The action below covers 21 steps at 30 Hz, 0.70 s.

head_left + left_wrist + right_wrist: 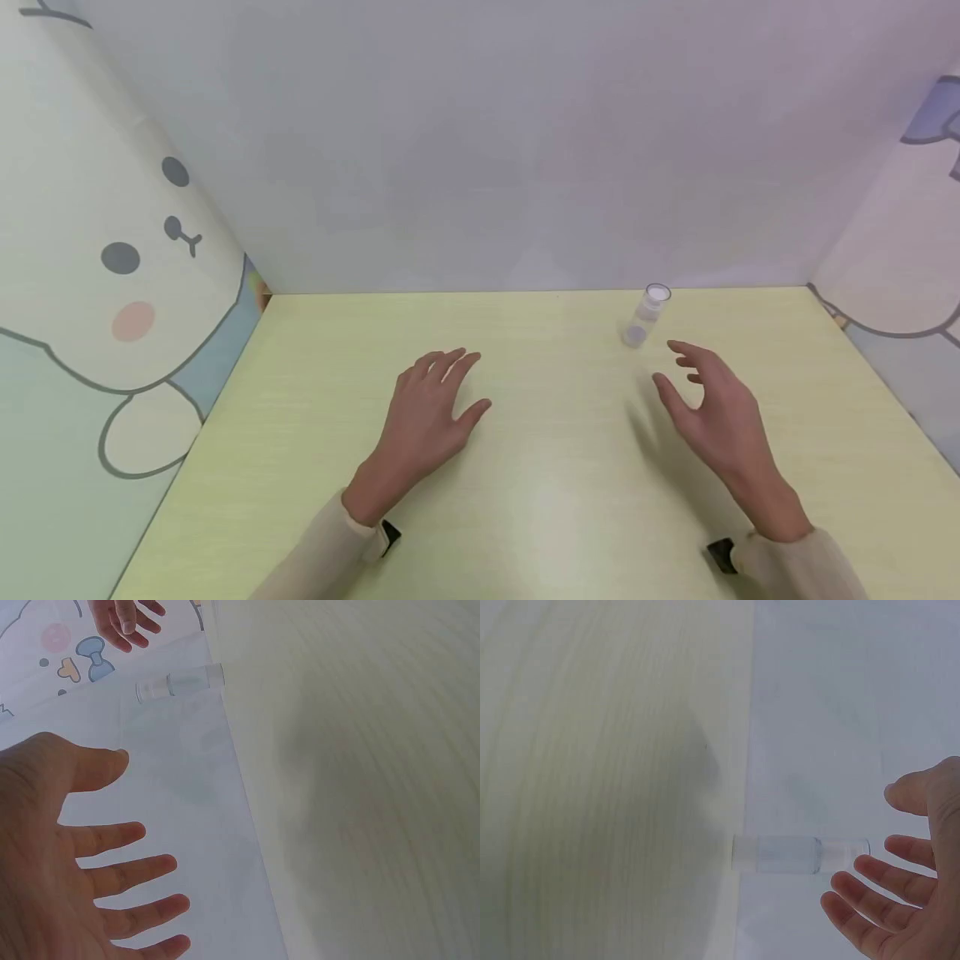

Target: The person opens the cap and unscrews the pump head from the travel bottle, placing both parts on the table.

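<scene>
A small clear cylindrical bottle (646,318) with a transparent top stands upright toward the back right of the table. My right hand (718,417) hovers just in front and to the right of it, thumb and fingers spread apart with nothing between them. In the right wrist view the fingertips overlap the top end of the bottle (787,855). My left hand (429,414) is held over the left-middle of the table, its fingers loosely extended and holding nothing. From the left wrist, the bottle (180,683) appears beyond the thumb, close to the right hand (124,622).
The pale wood-grain table (540,467) meets a plain grey-white panel (525,150) along its back edge. Side panels with cartoon drawings rise at the left (75,208) and right (892,242). Both sleeved wrists carry small dark devices (722,555).
</scene>
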{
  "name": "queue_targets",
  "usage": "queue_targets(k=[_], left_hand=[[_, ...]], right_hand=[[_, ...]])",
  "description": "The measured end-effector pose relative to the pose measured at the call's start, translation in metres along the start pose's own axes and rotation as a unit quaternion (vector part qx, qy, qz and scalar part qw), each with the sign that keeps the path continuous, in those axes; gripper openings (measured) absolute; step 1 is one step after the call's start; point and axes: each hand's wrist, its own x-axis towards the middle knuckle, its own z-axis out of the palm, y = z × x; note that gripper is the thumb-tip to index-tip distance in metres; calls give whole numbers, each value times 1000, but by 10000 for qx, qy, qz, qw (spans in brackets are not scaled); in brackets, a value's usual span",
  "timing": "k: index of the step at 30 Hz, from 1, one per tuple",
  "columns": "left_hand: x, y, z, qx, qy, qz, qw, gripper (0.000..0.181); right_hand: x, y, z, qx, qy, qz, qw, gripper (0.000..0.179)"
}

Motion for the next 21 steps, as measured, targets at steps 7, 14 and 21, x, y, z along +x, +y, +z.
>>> queue_targets(k=[7,14,21], left_hand=[[21,13,8,-587,34,-46,9983,50],[42,25,18,-1132,-343,-83,9930,54],[61,33,35,-1372,-484,35,9894,53]], right_hand=[[11,4,4,618,250,339,9972,51],[24,10,8,874,340,499,9943,47],[35,18,13,921,325,591,9935,49]])
